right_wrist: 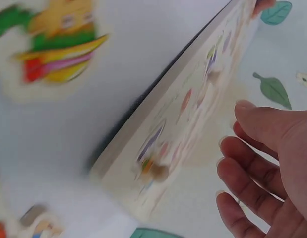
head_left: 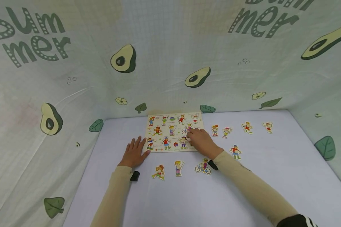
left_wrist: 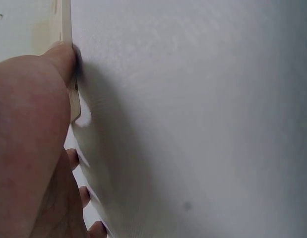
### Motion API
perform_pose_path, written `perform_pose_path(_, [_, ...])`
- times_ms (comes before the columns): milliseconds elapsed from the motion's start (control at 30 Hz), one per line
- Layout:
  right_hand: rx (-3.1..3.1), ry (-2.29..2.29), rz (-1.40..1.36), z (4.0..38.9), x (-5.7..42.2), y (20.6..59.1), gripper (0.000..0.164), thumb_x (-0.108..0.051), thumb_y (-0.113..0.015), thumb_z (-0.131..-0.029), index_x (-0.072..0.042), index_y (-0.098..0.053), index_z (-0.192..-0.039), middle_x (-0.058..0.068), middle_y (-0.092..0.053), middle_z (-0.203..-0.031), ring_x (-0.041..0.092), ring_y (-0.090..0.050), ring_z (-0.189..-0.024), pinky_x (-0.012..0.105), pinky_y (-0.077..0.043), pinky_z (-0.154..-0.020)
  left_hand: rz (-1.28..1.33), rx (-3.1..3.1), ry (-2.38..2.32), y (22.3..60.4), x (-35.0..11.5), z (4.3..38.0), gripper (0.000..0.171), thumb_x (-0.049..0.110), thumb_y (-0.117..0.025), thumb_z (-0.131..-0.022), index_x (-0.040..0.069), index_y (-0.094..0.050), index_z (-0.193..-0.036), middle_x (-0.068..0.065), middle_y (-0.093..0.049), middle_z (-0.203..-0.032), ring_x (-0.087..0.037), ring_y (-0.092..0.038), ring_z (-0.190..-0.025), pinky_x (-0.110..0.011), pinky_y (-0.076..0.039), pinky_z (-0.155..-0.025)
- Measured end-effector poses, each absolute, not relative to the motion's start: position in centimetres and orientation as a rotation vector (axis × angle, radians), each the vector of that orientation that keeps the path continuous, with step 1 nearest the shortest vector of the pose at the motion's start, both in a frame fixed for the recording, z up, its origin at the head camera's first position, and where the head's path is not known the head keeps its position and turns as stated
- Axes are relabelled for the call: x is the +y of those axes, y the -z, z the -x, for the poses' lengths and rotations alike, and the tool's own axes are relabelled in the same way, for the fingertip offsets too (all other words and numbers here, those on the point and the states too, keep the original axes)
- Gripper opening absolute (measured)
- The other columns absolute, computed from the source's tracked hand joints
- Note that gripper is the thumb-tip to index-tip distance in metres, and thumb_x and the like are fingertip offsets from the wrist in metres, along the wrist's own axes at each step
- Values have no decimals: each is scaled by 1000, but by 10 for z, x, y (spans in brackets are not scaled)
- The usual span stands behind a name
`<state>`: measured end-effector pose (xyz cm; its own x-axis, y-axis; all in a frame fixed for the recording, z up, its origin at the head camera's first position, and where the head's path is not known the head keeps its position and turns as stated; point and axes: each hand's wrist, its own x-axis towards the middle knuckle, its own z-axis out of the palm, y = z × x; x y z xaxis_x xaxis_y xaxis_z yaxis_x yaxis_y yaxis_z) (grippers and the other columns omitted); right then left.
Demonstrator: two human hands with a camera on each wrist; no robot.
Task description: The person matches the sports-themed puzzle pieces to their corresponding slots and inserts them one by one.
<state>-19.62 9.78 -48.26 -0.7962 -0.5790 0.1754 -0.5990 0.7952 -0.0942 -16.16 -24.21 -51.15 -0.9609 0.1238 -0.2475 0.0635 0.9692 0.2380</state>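
A thin wooden picture board [head_left: 150, 130] with sports figures lies at the back middle of the white table. My left hand [head_left: 133, 154] lies palm down at its left edge, fingers spread, the thumb touching the board's corner; the left wrist view shows this thumb [left_wrist: 63, 59] against the edge. My right hand [head_left: 200, 140] is over the board's right side, near a cyclist picture [head_left: 188, 126]. In the right wrist view, the loosely bent fingers [right_wrist: 247, 168] hold nothing and stand apart from the board, where small round knobs [right_wrist: 159, 172] stick up.
In front of the board lie a runner piece [head_left: 158, 172], a batter piece [head_left: 178, 168] and a cyclist piece [head_left: 202, 167]. To the right are several more figure pieces, including a skater [head_left: 235, 152] and a tennis player [head_left: 268, 127]. An avocado-print cloth [head_left: 159, 78] hangs behind.
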Motion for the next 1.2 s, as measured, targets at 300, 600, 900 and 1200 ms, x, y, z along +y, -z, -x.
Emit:
perform_pose_path(300, [-2827, -281, -781, 180, 143, 479, 23, -12, -85, -91, -5, -75, -110, 8, -70, -106, 28, -68, -102, 45, -57, -89, -137, 2847, -326, 516, -245, 164, 74, 42, -55, -109, 9, -26, -168, -21, -12, -176, -49, -7, -161, -63, -7, -129])
perform_pose_path(600, [-2837, -303, -651, 160, 193, 485, 26, -6, -88, -85, -3, -75, -108, 9, -70, -105, 31, -68, -100, 49, -57, -84, -132, 2835, -331, 516, -243, 163, 74, 42, -56, -109, 9, -26, -168, -21, -13, -176, -48, -7, -161, -63, -7, -130])
perform_pose_path(900, [-2808, -294, -613, 142, 230, 492, 27, -1, -89, -81, -2, -75, -103, 11, -71, -101, 33, -68, -92, 49, -55, -75, -143, 2841, -329, 515, -245, 163, 74, 42, -54, -109, 7, -25, -168, -22, -12, -176, -49, -7, -161, -63, -8, -130])
perform_pose_path(1200, [-2872, -291, -577, 130, 252, 496, 28, -2, -91, -78, -1, -76, -102, 10, -72, -97, 32, -68, -88, 50, -56, -72, -160, 2850, -339, 513, -243, 163, 74, 41, -55, -109, 6, -26, -168, -23, -12, -176, -50, -6, -161, -64, -7, -129])
